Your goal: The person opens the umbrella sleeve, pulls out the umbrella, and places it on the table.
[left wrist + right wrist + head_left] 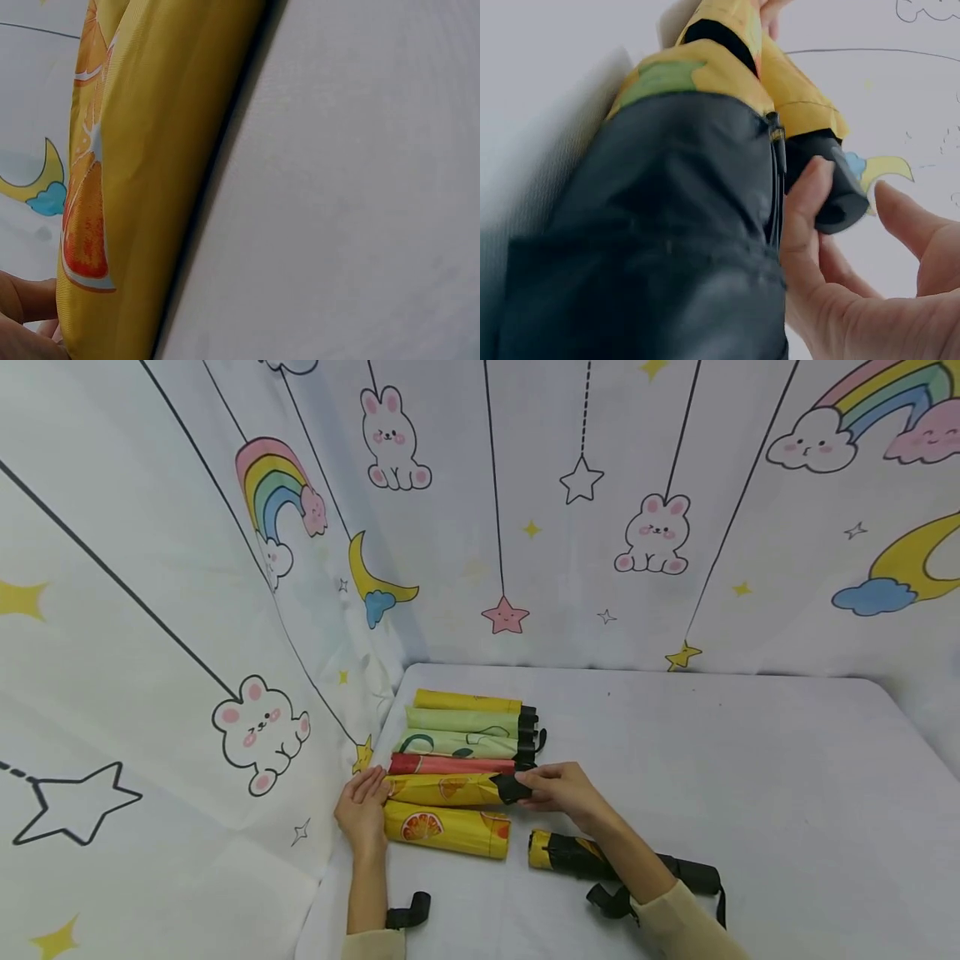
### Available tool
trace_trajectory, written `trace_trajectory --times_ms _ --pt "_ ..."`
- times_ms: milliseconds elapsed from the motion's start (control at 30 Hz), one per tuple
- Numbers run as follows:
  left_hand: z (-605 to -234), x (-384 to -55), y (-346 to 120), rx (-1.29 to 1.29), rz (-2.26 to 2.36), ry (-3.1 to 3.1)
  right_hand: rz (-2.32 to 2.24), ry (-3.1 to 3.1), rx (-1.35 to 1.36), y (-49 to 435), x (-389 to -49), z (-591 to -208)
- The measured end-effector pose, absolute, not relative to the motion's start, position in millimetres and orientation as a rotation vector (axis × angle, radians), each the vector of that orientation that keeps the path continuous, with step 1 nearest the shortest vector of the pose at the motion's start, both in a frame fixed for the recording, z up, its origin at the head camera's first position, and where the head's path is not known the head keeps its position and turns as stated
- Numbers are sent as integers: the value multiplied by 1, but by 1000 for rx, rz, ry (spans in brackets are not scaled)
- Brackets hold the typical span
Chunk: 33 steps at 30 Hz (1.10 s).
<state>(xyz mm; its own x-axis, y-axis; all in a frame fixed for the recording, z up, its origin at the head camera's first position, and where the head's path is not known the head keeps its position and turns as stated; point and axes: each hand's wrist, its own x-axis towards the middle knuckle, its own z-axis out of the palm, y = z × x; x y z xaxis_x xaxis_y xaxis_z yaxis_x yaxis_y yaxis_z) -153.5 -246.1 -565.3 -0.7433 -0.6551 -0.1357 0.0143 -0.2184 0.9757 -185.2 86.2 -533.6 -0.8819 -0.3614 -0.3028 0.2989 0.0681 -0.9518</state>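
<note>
Careful here: uneven pressure at the ends could skew the yellow, orange-slice-printed fabric umbrella (442, 789) into the slim red rolled umbrella (453, 765)! It lies left-to-right on the white table (750, 777), black end (512, 788) pointing right; left hand (363, 808) touches one tip, straight-fingered, right hand (558, 791) the other, loosely spread.

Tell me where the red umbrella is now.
In the head view, the red umbrella lies just left of centre, between a green umbrella on its far side and the yellow umbrella whose handle the right hand touches.
</note>
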Motion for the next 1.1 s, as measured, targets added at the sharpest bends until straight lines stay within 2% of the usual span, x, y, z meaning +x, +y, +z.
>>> trace_trajectory --times_ms 333,1100 --pt "-567 -152 -246 771 -2004 -1582 -1953 1857 -123 78 -179 -530" --pt "-571 -152 -249 738 -2051 -1532 -1992 1930 24 82 -167 -516"
